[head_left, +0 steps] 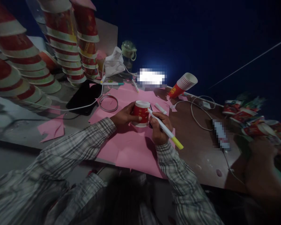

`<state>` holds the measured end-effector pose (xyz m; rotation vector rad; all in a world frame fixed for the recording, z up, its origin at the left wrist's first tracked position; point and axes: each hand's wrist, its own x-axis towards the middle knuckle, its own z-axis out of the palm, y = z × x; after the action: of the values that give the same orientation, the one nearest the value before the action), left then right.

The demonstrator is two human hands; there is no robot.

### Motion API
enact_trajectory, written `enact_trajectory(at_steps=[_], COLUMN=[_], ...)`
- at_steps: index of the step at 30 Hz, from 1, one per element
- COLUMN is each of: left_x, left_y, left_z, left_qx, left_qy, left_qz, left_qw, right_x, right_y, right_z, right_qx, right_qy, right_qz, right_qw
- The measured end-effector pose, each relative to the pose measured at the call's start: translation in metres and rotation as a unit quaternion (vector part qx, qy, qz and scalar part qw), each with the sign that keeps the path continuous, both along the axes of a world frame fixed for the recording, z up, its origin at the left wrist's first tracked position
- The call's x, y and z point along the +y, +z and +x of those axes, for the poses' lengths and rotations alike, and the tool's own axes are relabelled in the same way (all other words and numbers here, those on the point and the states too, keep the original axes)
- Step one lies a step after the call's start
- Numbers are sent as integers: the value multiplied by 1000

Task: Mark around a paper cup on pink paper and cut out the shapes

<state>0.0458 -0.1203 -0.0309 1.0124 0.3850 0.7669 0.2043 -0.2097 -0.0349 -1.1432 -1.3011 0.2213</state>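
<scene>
My left hand (124, 116) grips a red paper cup (140, 113) with white bands and small gold marks, the thumb across its near side. My right hand (161, 126) is closed like a writing grip around a white marker (165, 128) with a yellow end. The marker's tip is at the cup's right side; I cannot tell whether it touches. Under both hands lie pink paper sheets (131, 150). A short white piece like a marker cap (160, 108) lies just beyond my right hand.
Tall stacks of red and white cups (65, 50) stand at the left. A black tablet-like slab (84, 97), a tape ring (109, 103) and a tilted cup stack (182, 84) lie around the paper. Cables cross the table. Another person's blurred arm (262, 165) is at the right.
</scene>
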Motion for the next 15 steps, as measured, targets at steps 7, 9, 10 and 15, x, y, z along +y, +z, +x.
enact_trajectory(at_steps=[7, 9, 10, 15], left_x=[2, 3, 4, 3], left_y=[-5, -7, -8, -7], left_z=[1, 1, 1, 0], left_qx=[6, 19, 22, 20], left_qy=[3, 4, 4, 14], left_qz=[8, 12, 12, -3], left_qw=[1000, 1000, 1000, 1000], right_x=[0, -1, -1, 0], right_y=[9, 10, 10, -1], right_z=[0, 1, 1, 7], right_qx=[-30, -36, -37, -16], right_qy=[-1, 10, 16, 45], right_qz=[1, 5, 9, 5], right_qw=[1000, 999, 999, 999])
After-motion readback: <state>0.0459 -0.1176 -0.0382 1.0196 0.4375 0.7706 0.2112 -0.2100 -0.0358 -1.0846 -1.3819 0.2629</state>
